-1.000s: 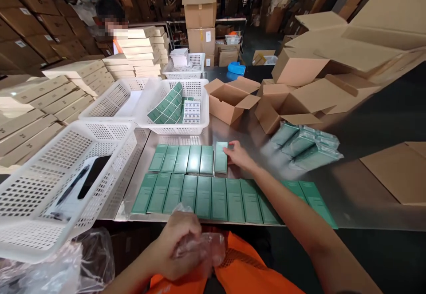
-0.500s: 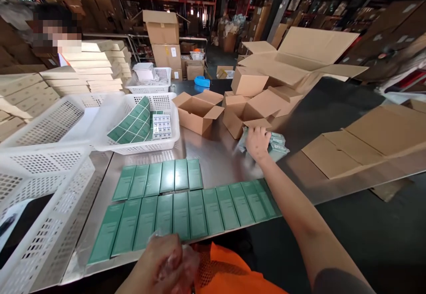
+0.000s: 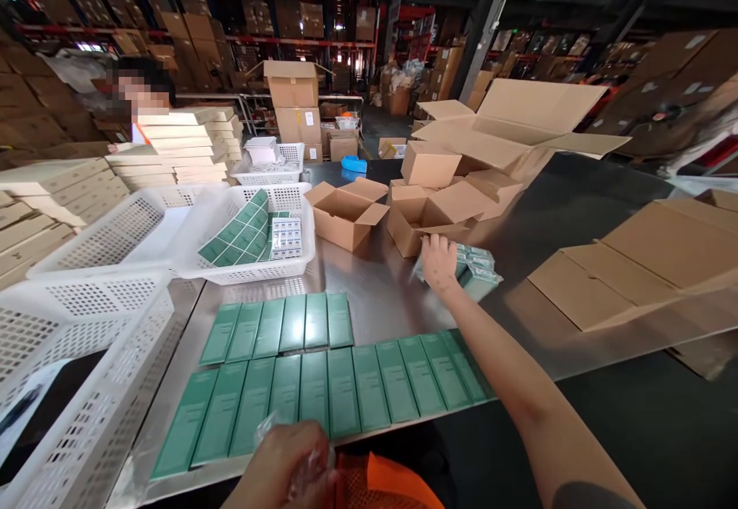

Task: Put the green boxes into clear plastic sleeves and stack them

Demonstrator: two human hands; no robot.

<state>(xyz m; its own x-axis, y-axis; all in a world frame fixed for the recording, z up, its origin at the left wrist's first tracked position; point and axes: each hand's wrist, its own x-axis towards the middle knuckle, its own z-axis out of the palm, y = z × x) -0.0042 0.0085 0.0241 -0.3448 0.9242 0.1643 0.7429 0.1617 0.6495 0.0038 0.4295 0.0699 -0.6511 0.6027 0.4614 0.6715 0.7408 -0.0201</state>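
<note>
Far left: stacked cream boxes [image 3: 86,186], a person [image 3: 144,90] behind them. Below, white perforated basket [image 3: 86,297] with a dark flat item [image 3: 54,405] inside. Next basket [image 3: 277,269] holds green label sheets [image 3: 239,234] and a white label sheet [image 3: 287,238].

Green boxes [image 3: 314,386] lie flat on the metal worktop [image 3: 374,301] in two rows: back row six, front row longer, its right end partly behind the right forearm. Left hand [image 3: 288,455] is at the near edge, in front of the front row, fingers curled around crumpled clear plastic [image 3: 308,474].

Two open cartons [image 3: 340,228] beyond the rows. Right hand [image 3: 439,263] is on the left end of the plastic-wrapped green pack [image 3: 477,271], near the right-hand carton. Fingers bent over it, tips hidden; can't tell if they grip. Far right: brown cardboard [image 3: 623,278] on the worktop.
</note>
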